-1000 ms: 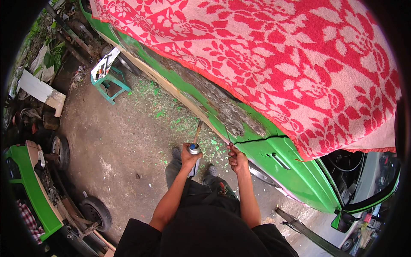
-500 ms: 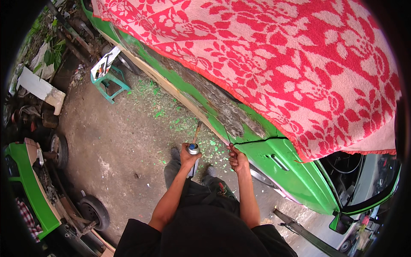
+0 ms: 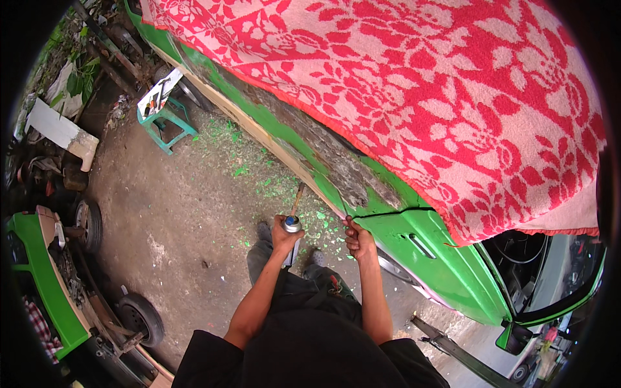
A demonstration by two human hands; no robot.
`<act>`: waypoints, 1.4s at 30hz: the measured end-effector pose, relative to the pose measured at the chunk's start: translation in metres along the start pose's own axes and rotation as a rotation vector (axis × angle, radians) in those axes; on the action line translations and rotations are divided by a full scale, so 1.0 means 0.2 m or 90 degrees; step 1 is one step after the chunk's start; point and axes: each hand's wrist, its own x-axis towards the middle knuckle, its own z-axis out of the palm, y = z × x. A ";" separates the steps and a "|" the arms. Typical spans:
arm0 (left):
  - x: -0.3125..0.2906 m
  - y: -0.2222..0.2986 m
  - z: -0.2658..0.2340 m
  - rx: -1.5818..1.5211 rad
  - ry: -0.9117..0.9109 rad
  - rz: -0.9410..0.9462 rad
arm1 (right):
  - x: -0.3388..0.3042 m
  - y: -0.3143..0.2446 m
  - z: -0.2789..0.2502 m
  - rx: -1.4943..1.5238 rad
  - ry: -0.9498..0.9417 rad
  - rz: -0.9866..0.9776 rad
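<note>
My left hand (image 3: 283,240) is wrapped round a gas torch (image 3: 293,224) with a silver top, a blue knob and a pale canister below. Its brownish nozzle (image 3: 297,199) points away from me toward the lower side of a green car. Close to the front edge of the green car door (image 3: 433,265), my right hand (image 3: 359,240) is closed, thumb uppermost; whatever it may grip is hidden by the fingers. Ahead of both hands, the car's side panel (image 3: 323,155) shows a long bare, grey-brown strip between areas of green paint.
A red and pink floral blanket (image 3: 414,97) covers the car's top. Green paint flakes (image 3: 240,171) litter the concrete floor. A teal stool (image 3: 169,126) with tools on it stands far left. Loose wheels (image 3: 141,319) and another green vehicle (image 3: 45,271) are at left.
</note>
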 end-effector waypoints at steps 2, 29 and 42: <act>0.01 -0.02 0.00 0.000 0.004 0.003 | 0.00 0.00 0.01 0.001 0.000 0.001; -0.04 -0.05 -0.08 0.012 0.013 0.000 | 0.15 0.05 0.11 0.027 0.017 -0.061; -0.07 -0.02 -0.12 -0.002 -0.044 -0.009 | 0.10 0.12 0.13 0.045 0.033 -0.105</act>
